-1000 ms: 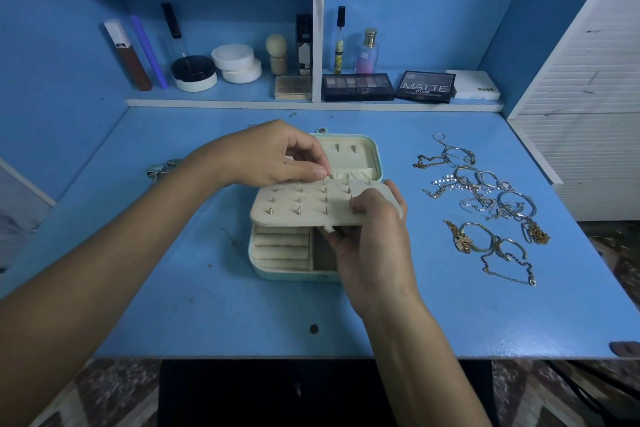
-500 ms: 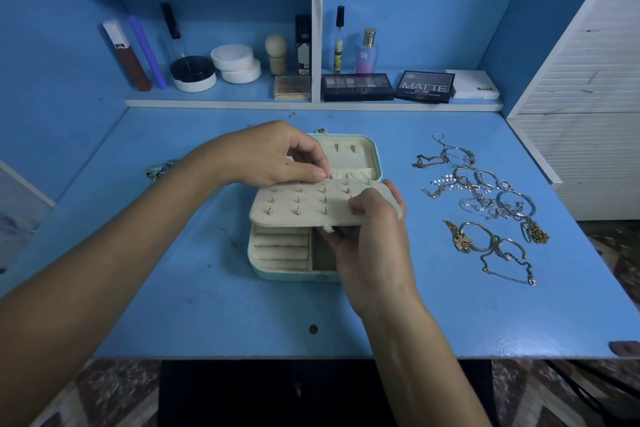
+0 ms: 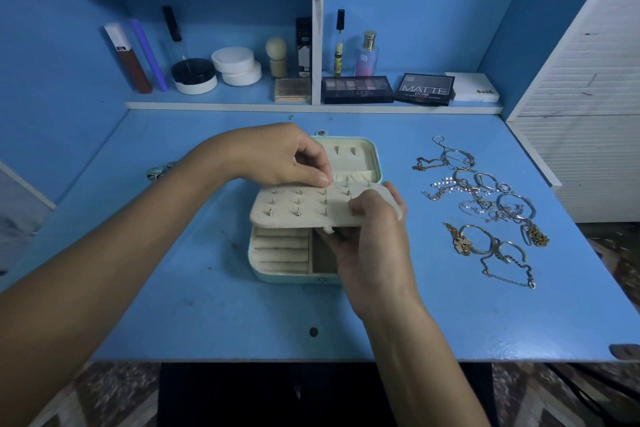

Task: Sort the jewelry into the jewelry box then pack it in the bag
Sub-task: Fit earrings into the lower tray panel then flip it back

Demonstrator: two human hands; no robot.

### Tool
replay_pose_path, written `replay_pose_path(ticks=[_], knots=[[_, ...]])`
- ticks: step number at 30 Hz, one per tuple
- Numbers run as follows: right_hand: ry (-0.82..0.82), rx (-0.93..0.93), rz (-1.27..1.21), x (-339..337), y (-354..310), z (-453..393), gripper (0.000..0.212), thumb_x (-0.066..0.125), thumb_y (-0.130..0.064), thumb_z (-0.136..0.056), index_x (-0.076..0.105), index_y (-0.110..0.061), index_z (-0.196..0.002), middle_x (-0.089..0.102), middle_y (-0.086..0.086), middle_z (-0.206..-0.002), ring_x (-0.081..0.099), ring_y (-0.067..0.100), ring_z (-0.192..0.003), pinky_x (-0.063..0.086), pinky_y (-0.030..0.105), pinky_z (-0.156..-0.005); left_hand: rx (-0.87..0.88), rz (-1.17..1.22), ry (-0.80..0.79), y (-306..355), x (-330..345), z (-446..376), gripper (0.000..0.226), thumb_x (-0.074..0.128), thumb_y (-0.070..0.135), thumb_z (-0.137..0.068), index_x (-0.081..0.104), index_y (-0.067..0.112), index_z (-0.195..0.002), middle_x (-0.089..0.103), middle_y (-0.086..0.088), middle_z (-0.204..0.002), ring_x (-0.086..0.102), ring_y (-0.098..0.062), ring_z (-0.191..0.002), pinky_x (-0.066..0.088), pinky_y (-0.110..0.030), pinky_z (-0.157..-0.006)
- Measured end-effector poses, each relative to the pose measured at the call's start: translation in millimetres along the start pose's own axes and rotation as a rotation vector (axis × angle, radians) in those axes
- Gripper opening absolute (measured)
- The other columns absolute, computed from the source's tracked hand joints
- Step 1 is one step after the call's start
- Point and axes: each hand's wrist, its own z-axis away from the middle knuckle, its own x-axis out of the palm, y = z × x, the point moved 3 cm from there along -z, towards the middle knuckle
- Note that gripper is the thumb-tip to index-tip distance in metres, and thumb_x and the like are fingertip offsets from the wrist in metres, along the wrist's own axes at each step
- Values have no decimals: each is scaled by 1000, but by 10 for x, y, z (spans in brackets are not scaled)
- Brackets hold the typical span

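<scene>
Fingers: left hand (image 3: 277, 156) pinches at the earring panel's (image 3: 304, 206) far edge; right hand (image 3: 372, 239) curls round its right end
Jewelry box (image 3: 287, 265): open mid-table (image 3: 207, 305), panel held above it
Jewelry (image 3: 485, 208): loose pile, right of box
Writing: "MATTE" palette (image 3: 425, 89), "NUDE" case (image 3: 476, 87) (both on shelf)

Box compartments (image 3: 282, 250) blocked — earring panel (image 3: 298, 206) overhead; jewelry (image 3: 485, 204) crowds right.

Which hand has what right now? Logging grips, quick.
Left hand: fingertips pinched at the top edge of the earring panel; what they pinch is too small to tell.
Right hand: grips the earring panel's right end.
</scene>
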Motion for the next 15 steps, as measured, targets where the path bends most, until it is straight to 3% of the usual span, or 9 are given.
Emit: replay_pose_path(ticks=[11, 15], knots=[[5, 2, 15, -5, -1, 8, 55, 41, -2, -89, 40, -18, -141, 60, 7, -100, 59, 26, -87, 59, 35, -73, -34, 17, -35, 30, -28, 9, 6, 71, 33, -90, 75, 32, -94, 73, 20, -88, 65, 1, -87, 49, -21, -85], [15, 5, 24, -8, 6, 4, 56, 41, -2, -89, 39, -17, -143, 60, 8, -102, 59, 26, -88, 58, 34, -71, -59, 13, -24, 47, -50, 18, 5, 71, 34, -89, 75, 32, -90, 73, 19, -87, 66, -2, -86, 52, -31, -90]])
